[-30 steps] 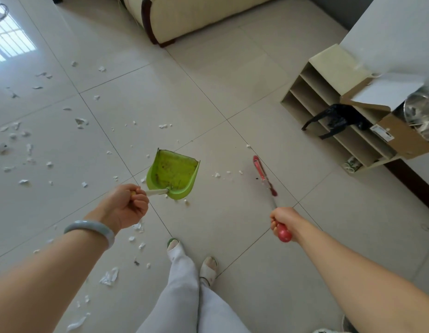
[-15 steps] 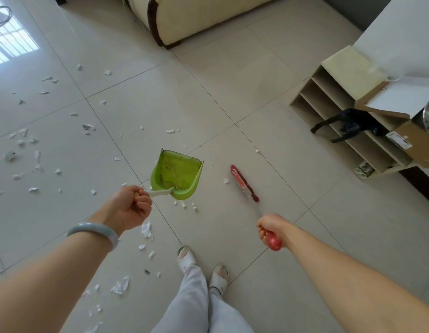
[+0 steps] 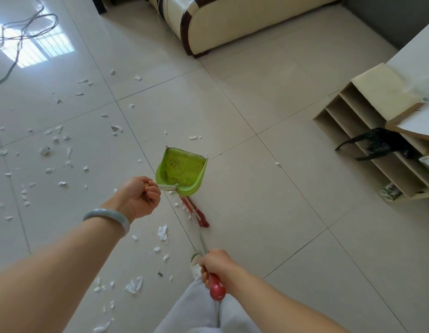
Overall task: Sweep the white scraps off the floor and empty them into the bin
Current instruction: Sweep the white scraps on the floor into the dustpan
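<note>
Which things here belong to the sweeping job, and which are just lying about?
Job: dustpan (left hand), broom (right hand), white scraps on the floor. No bin in view.
Lying about: sofa, shelf, black bag.

A scuffed green plastic dustpan [image 3: 182,167] is seen; around it, glossy smooth floor tiles [image 3: 256,92] are strewn with crumpled paper scraps [image 3: 162,233].

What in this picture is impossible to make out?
Head view:
The bin: nowhere in frame.
Broom head: its far end hidden behind the green dustpan.
Dustpan handle: mostly covered by the left hand.
Broom grip: wrapped by the right hand.
Shelf unit: cut off by the right edge.
Scraps in the dustpan: too small to tell from stains.
</note>
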